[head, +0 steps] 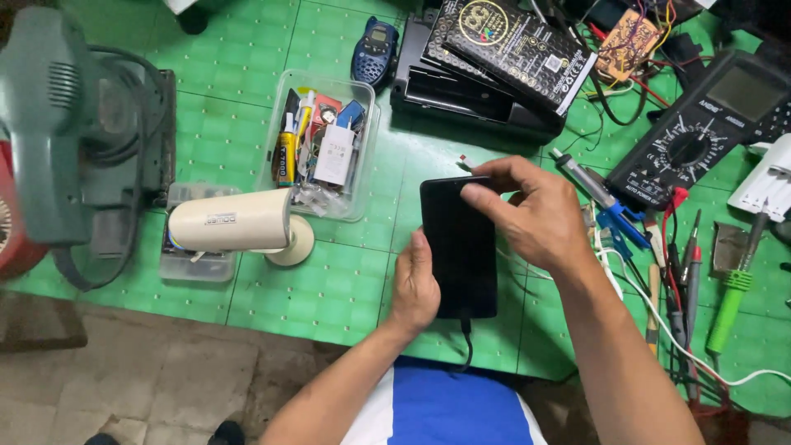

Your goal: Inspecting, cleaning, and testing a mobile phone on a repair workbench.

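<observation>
Nearby, glue-filled clear tub [367, 156].

Electronics repair workshop. Green cutting mat [247, 49] covers the bench. Multimeter [700, 132] at 2 o'clock, with bare circuit board [628, 41] and loose wires at 1 o'clock. Soldering iron [729, 288], probes and screwdrivers at 3 o'clock. Clear parts box [321, 144] of glues and small items at 11 o'clock. Security camera [235, 222] at 9 o'clock.

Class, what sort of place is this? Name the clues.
Probably an electronics repair bench: a multimeter, a bare circuit board and a soldering iron lie around the phone.
</observation>
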